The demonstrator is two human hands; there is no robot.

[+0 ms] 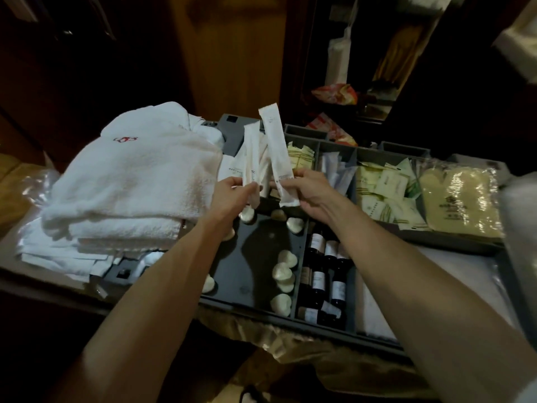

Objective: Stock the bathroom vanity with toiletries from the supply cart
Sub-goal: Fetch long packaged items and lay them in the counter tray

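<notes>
- The left hand (232, 196) pinches the lower end of a slim white sachet (251, 152) between thumb and fingers, just above the left part of the grey divided tray (252, 251).
- The right hand (308, 193) grips a second, longer white sachet (276, 144) near its lower end. It is raised over the same part of the tray, just beside the first.
- Both sachets stand nearly upright and lean slightly left, with their tops over the tray's far-left edge. I cannot tell whether they touch each other.
- Heart-shaped soaps (286, 258) lie scattered in the tray's wide near-left compartment, below the two hands.
- Dark bottles (318, 282) with pale labels fill the narrow compartment just right of the soaps.
- Pale yellow-green packets (383, 190) are heaped in a far compartment of the tray, right of the right hand.
- A yellow item in clear plastic wrap (462, 202) lies at the tray's far-right end.
- A stack of folded white towels (136, 181) sits just left of the tray, touching its left edge.
</notes>
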